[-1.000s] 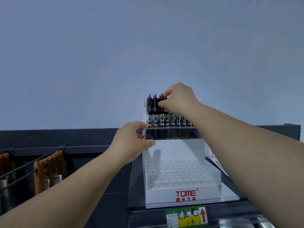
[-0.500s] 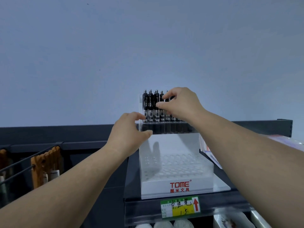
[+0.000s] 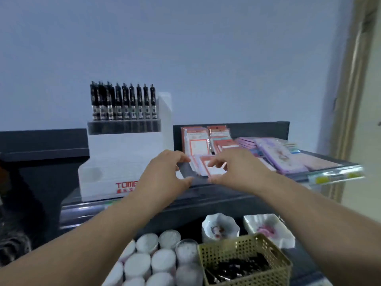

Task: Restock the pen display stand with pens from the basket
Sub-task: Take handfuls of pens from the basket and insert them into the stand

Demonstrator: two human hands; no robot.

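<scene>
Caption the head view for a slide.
Left hand and right hand hover empty between the display stand, top tier lined with black pens, and the pen basket below.

One brand mark showing
The pen display stand (image 3: 115, 162) is showing red "TOM", cut off, at 5 o'clock on its front.

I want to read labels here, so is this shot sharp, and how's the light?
Head view: motion blur throughout; the red logo on the pen display stand is smeared and partly behind the left hand, and the pens in the basket merge into a dark mass. Head view: dim, flat, bluish light; the door frame leans from wide-angle distortion.
</scene>
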